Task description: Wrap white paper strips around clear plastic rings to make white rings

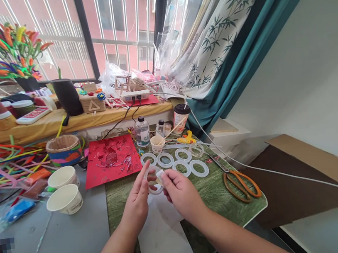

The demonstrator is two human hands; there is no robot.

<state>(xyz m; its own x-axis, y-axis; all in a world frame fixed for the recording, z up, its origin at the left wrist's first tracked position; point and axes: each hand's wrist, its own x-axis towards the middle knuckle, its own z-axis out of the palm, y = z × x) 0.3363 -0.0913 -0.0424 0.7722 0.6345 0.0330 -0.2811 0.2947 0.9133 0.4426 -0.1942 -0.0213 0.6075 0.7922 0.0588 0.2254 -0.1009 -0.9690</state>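
Note:
My left hand holds a translucent ring-shaped mold upright by its edge, fingers closed on it. My right hand pinches a small white piece at the ring's right side; it looks like folded tissue, but I cannot tell for sure. Just behind my hands, several similar ring molds lie flat on the green wood-grain board. One more ring sits right below the held one, partly covered by my fingers. A white sheet lies under my hands.
Orange-handled scissors lie at right. Behind the rings stand a paper cup with sticks, a clear bottle and a yellow glue gun. Left are a stained red sheet and two paper cups. A white cable crosses the right side.

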